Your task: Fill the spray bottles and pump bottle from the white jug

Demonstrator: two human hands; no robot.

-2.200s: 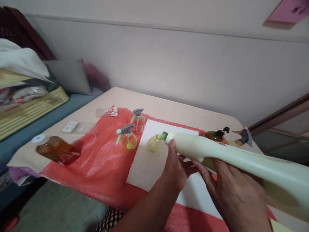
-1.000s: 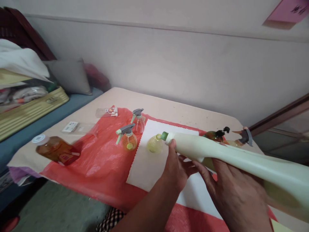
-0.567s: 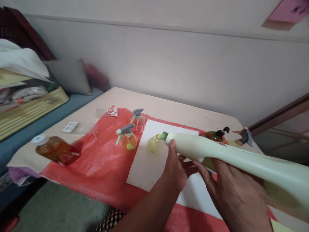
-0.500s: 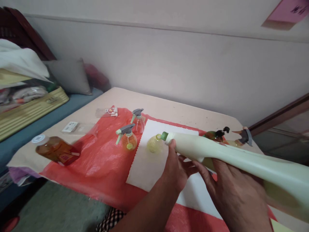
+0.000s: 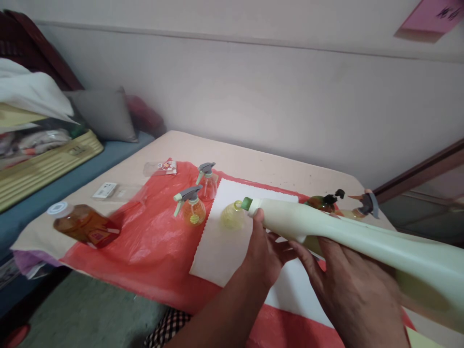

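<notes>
A large pale green plastic bottle point(image 5: 348, 232) lies tilted nearly level across the right side. My left hand point(image 5: 266, 256) grips its neck, thumb up against the white collar. Farther back, my right hand point(image 5: 358, 285) supports the body from below. The bottle's green spout point(image 5: 247, 203) meets the mouth of a small clear yellow bottle point(image 5: 232, 216), which stands open on a white sheet point(image 5: 217, 256) with yellowish liquid inside. Two spray bottles stand left of the sheet: one with orange-yellow liquid point(image 5: 195, 210), one clear point(image 5: 208, 187).
Red plastic sheeting point(image 5: 152, 251) covers much of the table point(image 5: 232, 147). A jug of amber liquid point(image 5: 87, 224) lies at the left, near clear packaging point(image 5: 118, 192). More bottles with dark point(image 5: 322, 202) and grey point(image 5: 366, 208) sprayer tops lie behind the big bottle. A wall stands behind.
Almost nothing differs. Both hands keep the big bottle tilted at the small bottle's mouth, and the liquid in the small bottle looks slightly yellower.
</notes>
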